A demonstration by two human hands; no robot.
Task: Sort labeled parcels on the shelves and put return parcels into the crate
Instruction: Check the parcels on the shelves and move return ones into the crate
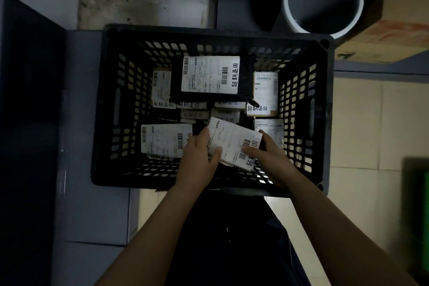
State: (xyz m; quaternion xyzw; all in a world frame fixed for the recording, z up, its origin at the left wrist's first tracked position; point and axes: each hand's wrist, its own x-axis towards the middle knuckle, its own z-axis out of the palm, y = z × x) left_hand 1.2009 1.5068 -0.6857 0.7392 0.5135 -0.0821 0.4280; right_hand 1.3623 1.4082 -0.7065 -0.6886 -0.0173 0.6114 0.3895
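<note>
A black slotted plastic crate (106, 109) stands on the floor below me, holding several parcels with white shipping labels and handwritten marks. The largest, a black bag parcel (210, 75), lies at the back. Another labeled parcel (162, 140) lies at the front left. Over the front of the crate I hold a white-labeled parcel (232, 140), tilted, between both hands. My left hand (198, 158) grips its left edge and my right hand (270, 157) grips its right end, fingers across the barcode.
A grey shelf unit (92, 193) flanks the crate on the left. A grey-rimmed round bin (323, 3) and a cardboard box (390, 37) sit at the back right. Pale floor tiles (357, 123) lie to the right, with a green object (417, 216) at the edge.
</note>
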